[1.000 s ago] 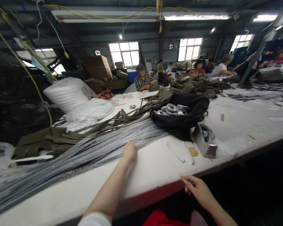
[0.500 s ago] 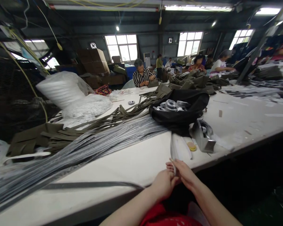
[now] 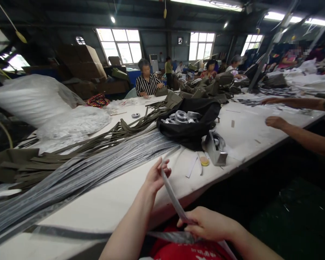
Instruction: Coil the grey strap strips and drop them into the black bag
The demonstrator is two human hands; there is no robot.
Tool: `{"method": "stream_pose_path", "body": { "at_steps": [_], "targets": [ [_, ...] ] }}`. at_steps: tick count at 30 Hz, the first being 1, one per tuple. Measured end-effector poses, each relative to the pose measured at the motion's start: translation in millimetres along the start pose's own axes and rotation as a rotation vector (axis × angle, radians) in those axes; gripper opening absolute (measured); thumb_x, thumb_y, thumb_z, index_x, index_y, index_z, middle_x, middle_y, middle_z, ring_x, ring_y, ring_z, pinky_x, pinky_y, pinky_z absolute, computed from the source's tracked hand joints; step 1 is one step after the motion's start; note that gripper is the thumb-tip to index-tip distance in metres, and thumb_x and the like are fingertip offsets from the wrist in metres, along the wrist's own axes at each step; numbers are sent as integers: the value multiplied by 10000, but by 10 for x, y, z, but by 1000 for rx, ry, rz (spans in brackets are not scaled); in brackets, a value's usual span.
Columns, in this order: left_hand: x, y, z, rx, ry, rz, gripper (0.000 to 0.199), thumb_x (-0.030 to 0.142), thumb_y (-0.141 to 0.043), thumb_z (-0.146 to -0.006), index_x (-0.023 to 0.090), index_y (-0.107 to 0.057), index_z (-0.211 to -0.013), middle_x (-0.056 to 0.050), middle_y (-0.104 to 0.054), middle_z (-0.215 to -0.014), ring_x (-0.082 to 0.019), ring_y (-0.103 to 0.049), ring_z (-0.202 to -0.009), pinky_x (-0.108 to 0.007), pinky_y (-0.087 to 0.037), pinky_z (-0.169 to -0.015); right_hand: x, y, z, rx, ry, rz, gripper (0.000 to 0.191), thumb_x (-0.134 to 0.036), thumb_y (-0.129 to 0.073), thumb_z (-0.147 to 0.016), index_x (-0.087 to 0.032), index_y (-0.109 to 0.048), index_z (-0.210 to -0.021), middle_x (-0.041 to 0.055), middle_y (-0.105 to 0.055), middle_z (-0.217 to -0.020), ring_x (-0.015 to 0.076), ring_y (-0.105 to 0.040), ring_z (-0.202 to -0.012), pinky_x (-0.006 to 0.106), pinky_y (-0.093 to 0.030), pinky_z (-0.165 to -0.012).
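Pinched in the fist of the right hand point(image 3: 204, 224), a grey strip point(image 3: 174, 198) slants up, in the head view, to the left hand point(image 3: 156, 174), whose bent fingers close loosely on it. From the right hand more of the strip runs leftward past the red clothing point(image 3: 176, 251) at the person's front; a dark grey length point(image 3: 73, 233) lies near the front edge of the white table point(image 3: 97, 202), partly hidden by the left forearm. Beyond the left hand lies a long bundle of grey strips point(image 3: 111, 151), with olive strips point(image 3: 130, 124) behind it. At its right end sits a black bag point(image 3: 189, 139) holding shiny rolls point(image 3: 181, 116). Just beside the bag stands a metal tape dispenser point(image 3: 219, 157), near a round yellow object point(image 3: 204, 161) and thin white pieces point(image 3: 191, 167). Across the table sits a co-worker in a striped shirt point(image 3: 150, 85); at the right, another person's hand point(image 3: 276, 122) is over the tabletop.
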State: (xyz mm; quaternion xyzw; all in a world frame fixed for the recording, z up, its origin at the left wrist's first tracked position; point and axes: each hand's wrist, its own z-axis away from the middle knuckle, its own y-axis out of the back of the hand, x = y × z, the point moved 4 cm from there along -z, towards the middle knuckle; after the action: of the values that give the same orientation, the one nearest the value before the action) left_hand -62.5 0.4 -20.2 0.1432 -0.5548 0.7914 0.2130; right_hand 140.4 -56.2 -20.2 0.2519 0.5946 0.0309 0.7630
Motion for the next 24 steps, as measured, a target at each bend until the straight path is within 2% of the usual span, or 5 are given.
{"method": "stream_pose_path", "body": {
  "at_steps": [3,6,12,19,24],
  "targets": [
    [564,9,179,-104,-325,131,208,271,-518,-929,135,-604,-797,102,-377,-439,-26,-388,-387,-201,-496,-681,413,237,248,37,-167,-120,244,-243,-593,-782,-211,-709,-995,-2,-681,-707,146,-591,-573,208,-426,-524],
    [808,35,344,-106,-535,-44,159,266,-552,-907,152,-614,-815,78,-484,-488,-47,-483,-459,-226,-494,-705,1027,840,594,348,-333,-28,214,-276,-604,-757,-181,-721,-910,46,-708,-772,183,-613,-586,258,-441,-539],
    [149,-81,337,-83,-417,-661,348,467,-532,-893,133,-628,-907,-85,-717,-806,-194,-658,-775,-304,-462,-734,1417,1851,1040,900,-624,749,322,-138,-547,-722,-102,-679,-1014,232,-684,-969,340,-651,-886,429,-451,-791],
    [-454,-392,429,-334,-108,-758,443,547,-498,-883,125,-632,-887,-113,-720,-819,-213,-674,-750,-326,-481,-736,238,907,176,481,69,265,555,-300,-576,-831,-178,-452,-1358,132,-465,-1413,276,-428,-1300,445,-328,-1092],
    [-409,-470,372,-278,-152,-652,391,507,-561,-864,123,-625,-894,-91,-708,-794,-180,-657,-755,-287,-483,-739,124,207,-297,139,11,-245,452,-527,-444,-923,-136,-665,-869,32,-668,-630,138,-610,-517,244,-500,-531]
  ]
}}
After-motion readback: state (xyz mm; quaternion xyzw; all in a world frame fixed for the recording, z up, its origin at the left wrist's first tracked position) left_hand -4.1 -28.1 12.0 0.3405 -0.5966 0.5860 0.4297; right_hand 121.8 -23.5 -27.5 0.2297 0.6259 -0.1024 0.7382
